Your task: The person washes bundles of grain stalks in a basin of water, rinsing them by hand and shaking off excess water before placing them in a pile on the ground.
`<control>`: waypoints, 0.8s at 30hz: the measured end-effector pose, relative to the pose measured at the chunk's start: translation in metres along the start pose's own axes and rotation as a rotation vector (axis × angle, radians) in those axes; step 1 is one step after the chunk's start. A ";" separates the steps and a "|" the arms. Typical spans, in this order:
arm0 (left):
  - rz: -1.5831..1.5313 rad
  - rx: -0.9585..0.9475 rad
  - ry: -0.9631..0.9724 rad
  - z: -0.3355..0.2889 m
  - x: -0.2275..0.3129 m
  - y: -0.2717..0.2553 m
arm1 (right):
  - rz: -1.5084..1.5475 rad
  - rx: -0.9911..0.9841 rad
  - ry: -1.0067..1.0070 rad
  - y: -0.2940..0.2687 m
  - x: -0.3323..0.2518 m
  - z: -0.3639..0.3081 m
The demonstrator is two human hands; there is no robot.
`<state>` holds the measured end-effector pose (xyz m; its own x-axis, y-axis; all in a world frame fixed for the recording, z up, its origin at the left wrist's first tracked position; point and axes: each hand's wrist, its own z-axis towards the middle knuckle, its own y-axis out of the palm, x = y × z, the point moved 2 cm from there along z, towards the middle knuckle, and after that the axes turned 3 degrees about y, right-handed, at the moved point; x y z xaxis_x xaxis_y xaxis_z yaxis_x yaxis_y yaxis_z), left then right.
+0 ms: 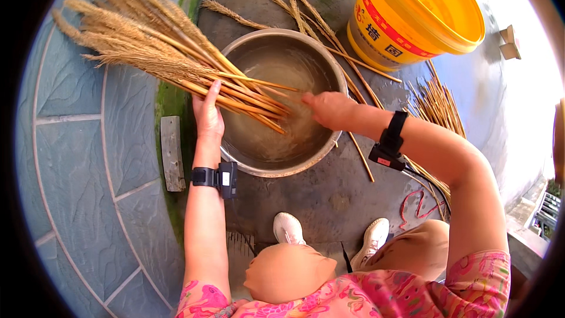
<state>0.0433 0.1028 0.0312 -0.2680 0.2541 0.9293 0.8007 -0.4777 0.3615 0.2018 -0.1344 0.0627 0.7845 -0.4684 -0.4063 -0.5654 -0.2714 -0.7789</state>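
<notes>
- The metal basin (268, 165) stood on a dark, wet-looking floor (335, 200), its round rim enclosing cloudy water (253, 138) and giving the hands an open circle to work over.
- A strip of floor lay between the basin's near rim and the person's white shoes (288, 229); on the left, a green mossy strip (168, 103) ran close beside the rim.
- At the far right, the yellow bucket (388, 29) bounded the room beyond the basin.
- The bundle of plumed stalks (176, 53) slanted across the basin's left rim, plumes out over the paving (76, 171), cut ends above the basin; whether any end touched the water could not be told.
- The left hand (209, 118) grasped the bundle partway along the stems, thumb uppermost.
- The right hand (329, 110) was over the basin's right side, fingers curled beside the stalk ends; blur hid whether it pinched one.
- Loose stalks (368, 66) lay behind and right of the basin, with a heap of thin stalks (438, 106) farther right.
- A grey block (172, 153) lay at the mossy strip, and red cord (420, 203) near the right knee.
</notes>
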 end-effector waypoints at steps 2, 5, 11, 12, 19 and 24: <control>-0.062 -0.002 -0.037 -0.006 -0.003 0.001 | -0.009 -0.101 0.058 0.000 -0.006 -0.007; -0.064 -0.039 -0.047 -0.006 -0.012 0.002 | -0.048 -0.086 0.139 -0.020 0.001 -0.051; -0.029 0.015 -0.175 0.000 -0.019 -0.021 | 0.036 0.029 0.408 -0.089 0.031 -0.161; -0.047 0.014 -0.209 0.001 -0.026 -0.018 | 0.061 0.073 0.441 -0.104 0.037 -0.180; 0.208 0.140 -0.334 -0.004 -0.062 -0.034 | 0.288 0.095 0.467 -0.181 0.029 -0.236; 0.496 0.179 -0.432 -0.036 -0.088 -0.024 | 0.886 0.245 0.334 -0.169 -0.003 -0.145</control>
<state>0.0286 0.0615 -0.0567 0.3618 0.3713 0.8551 0.8599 -0.4873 -0.1522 0.2584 -0.2096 0.2650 -0.0329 -0.6425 -0.7656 -0.8171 0.4584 -0.3496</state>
